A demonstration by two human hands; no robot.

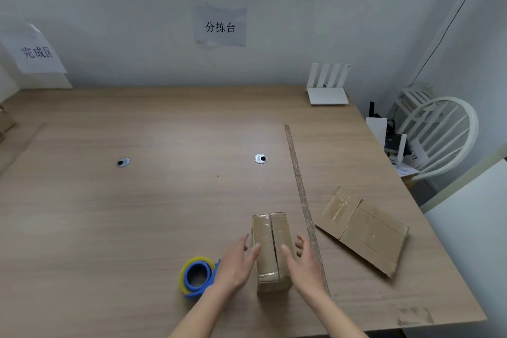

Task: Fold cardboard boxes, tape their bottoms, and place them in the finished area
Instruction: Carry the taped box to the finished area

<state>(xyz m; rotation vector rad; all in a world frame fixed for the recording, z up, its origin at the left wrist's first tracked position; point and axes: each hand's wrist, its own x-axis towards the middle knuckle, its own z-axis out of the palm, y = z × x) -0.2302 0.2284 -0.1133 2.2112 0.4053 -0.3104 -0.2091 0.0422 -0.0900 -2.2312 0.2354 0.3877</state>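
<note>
Holding the flaps closed is judged to be the step in hand: the box (pixel 271 251), near the front edge of the table (pixel 137 214) right of centre, is flanked by the left hand (pixel 238 263) and right hand (pixel 304 262), fingers nearly straight, thumbs pressed on top, nothing gripped. Its brown flaps meet at an open seam, old tape shining. Next, the tape roll (pixel 197 276) beside the left hand is called for.

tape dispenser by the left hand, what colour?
Blue frame holding a yellowish roll of tape: the tape dispenser, seen in the head view, the only one.
</note>
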